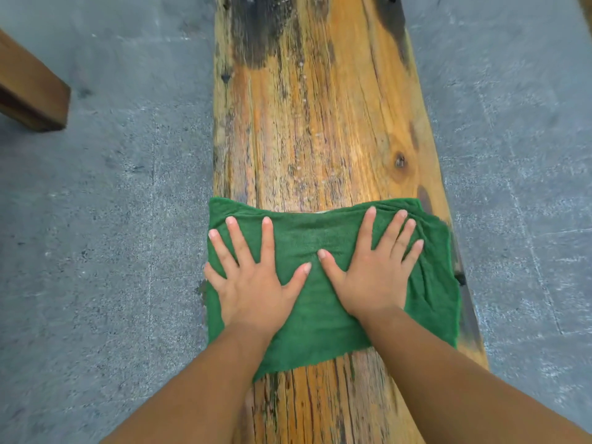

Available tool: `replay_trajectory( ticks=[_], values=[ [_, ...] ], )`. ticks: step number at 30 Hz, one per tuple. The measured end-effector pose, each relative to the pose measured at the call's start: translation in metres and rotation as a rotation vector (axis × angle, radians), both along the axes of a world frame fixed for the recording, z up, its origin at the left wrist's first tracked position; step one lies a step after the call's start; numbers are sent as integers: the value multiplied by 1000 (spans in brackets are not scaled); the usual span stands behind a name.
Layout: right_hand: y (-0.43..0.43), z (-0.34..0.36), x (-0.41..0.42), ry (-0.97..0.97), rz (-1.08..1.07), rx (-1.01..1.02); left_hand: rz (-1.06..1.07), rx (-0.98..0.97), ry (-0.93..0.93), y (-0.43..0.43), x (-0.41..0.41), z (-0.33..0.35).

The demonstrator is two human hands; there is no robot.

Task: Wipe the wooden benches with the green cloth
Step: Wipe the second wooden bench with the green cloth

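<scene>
Pressing the green cloth flat across the near part of the bench with the left hand and right hand spread open, the person seems mid-wipe, the long far stretch apparently not yet covered.

This is looking like an outdoor or semi-outdoor seating area: a long, rough-edged orange-brown wooden plank bench, weathered with dark stains and knots, is standing on a grey speckled paved floor. A brown squared wooden furniture leg is showing at the left.
</scene>
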State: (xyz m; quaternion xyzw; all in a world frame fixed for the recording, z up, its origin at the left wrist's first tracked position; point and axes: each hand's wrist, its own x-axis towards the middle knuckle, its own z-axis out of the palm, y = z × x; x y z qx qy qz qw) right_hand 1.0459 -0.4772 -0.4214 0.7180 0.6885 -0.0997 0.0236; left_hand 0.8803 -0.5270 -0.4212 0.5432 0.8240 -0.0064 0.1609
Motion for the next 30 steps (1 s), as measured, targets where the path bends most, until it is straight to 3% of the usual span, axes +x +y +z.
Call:
replay_trajectory(
  ticks=[18, 30],
  values=[
    [204, -7, -58, 31, -14, 47, 5, 54, 48, 203, -59, -4],
    [416, -7, -117, -4, -26, 44, -53, 63, -6, 411, -117, -7]
  ],
)
